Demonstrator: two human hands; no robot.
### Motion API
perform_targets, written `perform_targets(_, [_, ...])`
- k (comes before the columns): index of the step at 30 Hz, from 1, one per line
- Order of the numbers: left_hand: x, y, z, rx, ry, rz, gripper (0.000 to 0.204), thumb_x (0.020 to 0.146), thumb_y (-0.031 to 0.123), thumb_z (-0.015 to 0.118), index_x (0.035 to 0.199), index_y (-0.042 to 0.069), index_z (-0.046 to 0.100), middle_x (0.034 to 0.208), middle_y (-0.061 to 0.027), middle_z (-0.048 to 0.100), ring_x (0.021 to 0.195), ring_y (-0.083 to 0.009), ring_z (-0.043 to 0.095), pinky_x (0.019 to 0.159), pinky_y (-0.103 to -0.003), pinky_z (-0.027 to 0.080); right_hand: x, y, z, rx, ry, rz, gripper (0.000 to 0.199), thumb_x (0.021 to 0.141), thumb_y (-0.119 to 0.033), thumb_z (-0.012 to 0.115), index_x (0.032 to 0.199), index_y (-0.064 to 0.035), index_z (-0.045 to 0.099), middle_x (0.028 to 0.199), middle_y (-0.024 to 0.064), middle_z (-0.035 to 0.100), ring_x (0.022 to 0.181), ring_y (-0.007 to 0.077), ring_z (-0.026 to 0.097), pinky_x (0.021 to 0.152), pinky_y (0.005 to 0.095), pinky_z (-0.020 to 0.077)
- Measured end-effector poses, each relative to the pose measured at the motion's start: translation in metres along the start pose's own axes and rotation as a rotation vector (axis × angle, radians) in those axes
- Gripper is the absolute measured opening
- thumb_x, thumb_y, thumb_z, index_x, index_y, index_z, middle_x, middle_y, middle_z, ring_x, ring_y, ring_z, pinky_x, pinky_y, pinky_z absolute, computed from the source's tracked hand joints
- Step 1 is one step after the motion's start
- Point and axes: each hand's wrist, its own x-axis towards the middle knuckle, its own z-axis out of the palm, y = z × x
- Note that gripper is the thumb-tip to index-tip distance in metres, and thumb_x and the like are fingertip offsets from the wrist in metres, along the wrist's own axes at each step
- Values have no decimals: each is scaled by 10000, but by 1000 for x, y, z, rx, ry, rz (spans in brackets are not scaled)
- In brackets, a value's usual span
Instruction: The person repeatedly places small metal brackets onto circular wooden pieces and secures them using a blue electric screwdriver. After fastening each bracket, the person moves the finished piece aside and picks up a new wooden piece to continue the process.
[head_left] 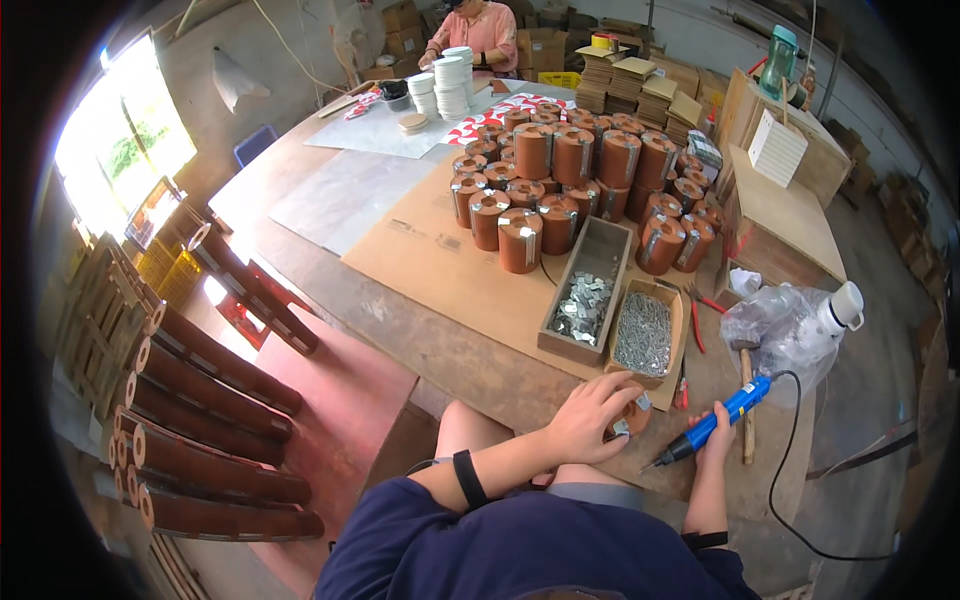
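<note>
My left hand (588,412) is closed over a brown cylinder (634,414) at the table's front edge, covering much of it; small metal clips show on its end. In my right hand (716,436) is a blue electric screwdriver (722,416) with a black nose. Its bit points left and down, just right of the brown cylinder and apart from it. Beyond my left hand stand a long wooden box (558,345) of small metal clips and a cardboard box (676,345) full of screws. Many brown cylinders (520,245) with metal strips stand grouped behind them, some stacked.
Red-handled pliers (697,325), a hammer (748,430) and a white bottle (835,310) in plastic lie at right. The screwdriver's black cord (785,500) loops down there. Long brown tubes (215,490) lean at left. Across the table a person (485,35) works beside white disc stacks (452,85).
</note>
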Motion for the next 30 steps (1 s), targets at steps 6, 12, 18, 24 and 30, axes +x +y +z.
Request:
perform_targets(6, [19, 2, 8, 138, -193, 128, 601, 643, 314, 641, 1156, 66, 446, 1243, -160, 381, 1163, -340, 344, 901, -455, 334, 2, 1, -1, 7, -8, -13, 263, 740, -201, 621, 845, -29, 452, 643, 79, 502, 503, 193, 523, 507, 356, 509])
perform_targets(12, [23, 9, 11, 276, -267, 113, 623, 666, 422, 634, 1153, 78, 453, 1255, -139, 383, 1174, -315, 336, 902, -453, 331, -2, -2, -1, 0, 35, -23, 247, 744, -198, 619, 821, -28, 457, 639, 82, 502, 504, 198, 525, 511, 361, 512])
perform_targets(18, [21, 5, 13, 283, -231, 122, 614, 674, 432, 632, 1141, 72, 459, 1244, -120, 402, 1173, -299, 345, 910, -439, 330, 0, 0, 1, -38, 11, -30, 255, 742, -207, 620, 796, -9, 469, 652, 90, 503, 502, 199, 530, 507, 362, 517])
perform_targets(24, [23, 8, 13, 274, -223, 113, 597, 665, 411, 645, 1124, 72, 465, 1227, -112, 422, 1164, -296, 365, 907, -411, 341, -1, -2, -2, -32, 13, -46, 258, 742, -208, 619, 803, -3, 475, 653, 89, 500, 495, 200, 535, 495, 348, 516])
perform_targets(30, [23, 8, 14, 243, -183, 98, 582, 632, 352, 679, 1102, 73, 481, 1209, -105, 441, 1155, -285, 380, 902, -397, 353, -1, 0, -1, -22, 11, -40, 259, 744, -202, 616, 829, -2, 474, 657, 85, 499, 495, 198, 534, 485, 341, 511])
